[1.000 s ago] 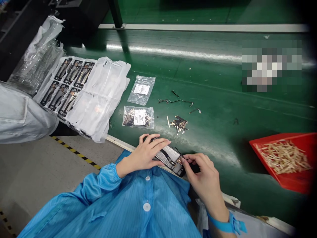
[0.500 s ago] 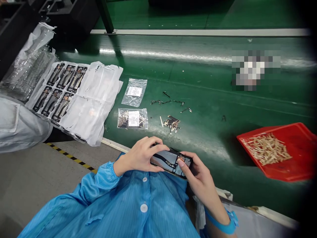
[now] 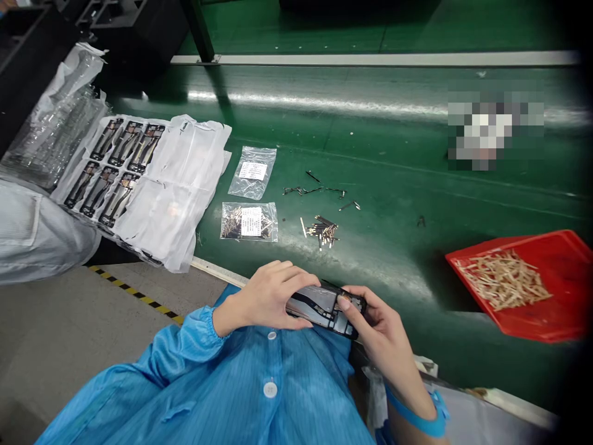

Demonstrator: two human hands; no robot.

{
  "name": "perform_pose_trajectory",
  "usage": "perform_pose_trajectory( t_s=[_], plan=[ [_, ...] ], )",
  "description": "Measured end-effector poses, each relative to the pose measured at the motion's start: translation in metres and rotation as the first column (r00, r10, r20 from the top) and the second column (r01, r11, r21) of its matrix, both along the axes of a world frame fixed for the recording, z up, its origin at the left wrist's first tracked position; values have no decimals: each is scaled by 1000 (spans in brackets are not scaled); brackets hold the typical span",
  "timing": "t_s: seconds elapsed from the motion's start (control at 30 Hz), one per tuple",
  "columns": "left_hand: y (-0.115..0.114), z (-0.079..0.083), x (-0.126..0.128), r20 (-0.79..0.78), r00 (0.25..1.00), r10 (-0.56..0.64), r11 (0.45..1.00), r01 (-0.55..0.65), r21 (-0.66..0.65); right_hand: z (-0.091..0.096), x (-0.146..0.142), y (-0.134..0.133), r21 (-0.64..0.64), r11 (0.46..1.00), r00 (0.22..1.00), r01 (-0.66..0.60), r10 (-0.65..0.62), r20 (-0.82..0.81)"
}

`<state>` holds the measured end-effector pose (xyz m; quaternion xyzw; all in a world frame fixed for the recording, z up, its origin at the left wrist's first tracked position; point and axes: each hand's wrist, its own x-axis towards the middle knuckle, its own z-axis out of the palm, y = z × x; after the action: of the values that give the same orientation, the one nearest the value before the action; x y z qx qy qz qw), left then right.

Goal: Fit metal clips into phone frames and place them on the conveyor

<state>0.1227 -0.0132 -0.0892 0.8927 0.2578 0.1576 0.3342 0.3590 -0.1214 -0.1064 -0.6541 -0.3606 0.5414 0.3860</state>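
Right, on the head view I have the left hand (image 3: 271,296) curled over the far edge of a slim dark device frame (image 3: 319,307), and the right hand (image 3: 377,327) pinching its right end between thumb and fingers. Both grips are closed on the frame, which is held just above the front of a blue striped smock (image 3: 273,383), near the bench edge. A blue wrist strap (image 3: 424,420) circles the right wrist.

Farther out on the green bench (image 3: 393,247) lie a small pile of brass pins (image 3: 323,232), a few loose dark strips (image 3: 315,191), a labelled zip bag of pins (image 3: 249,222) and a second labelled bag (image 3: 252,173). To the left, a white plastic sheet (image 3: 180,179) carries six dark frames in two rows, beside a stack of clear plastic trays (image 3: 60,130). A pale grey sleeve (image 3: 32,232) enters at far left. On the right, a red tray (image 3: 569,253) holds a heap of pale gold pins (image 3: 503,281).
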Motion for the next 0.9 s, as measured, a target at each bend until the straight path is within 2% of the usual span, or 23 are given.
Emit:
perform_pose_trajectory(
  t_s=[0.13,0.4,0.57,0.63,0.77,0.9],
  plan=[
    [-2,2,2,-4,1000,6,1000,-6,25,0,-3,1,6,999,999,47,-47,-24],
    [-1,7,4,35,997,70,994,-67,-87,4,-9,4,-21,999,982,33,-36,-185],
    [-3,6,5,34,997,71,996,-69,-64,0,-11,1,3,991,982,131,-129,-134],
    [-1,7,5,14,998,69,995,-67,-77,-2,-7,1,22,995,989,93,-90,-115],
    [4,12,2,-24,999,38,990,-41,-133,-3,9,4,176,981,995,-81,69,74],
    [7,16,-1,-49,999,5,991,-12,-134,1,14,10,438,890,951,-126,-17,308]
  ],
)
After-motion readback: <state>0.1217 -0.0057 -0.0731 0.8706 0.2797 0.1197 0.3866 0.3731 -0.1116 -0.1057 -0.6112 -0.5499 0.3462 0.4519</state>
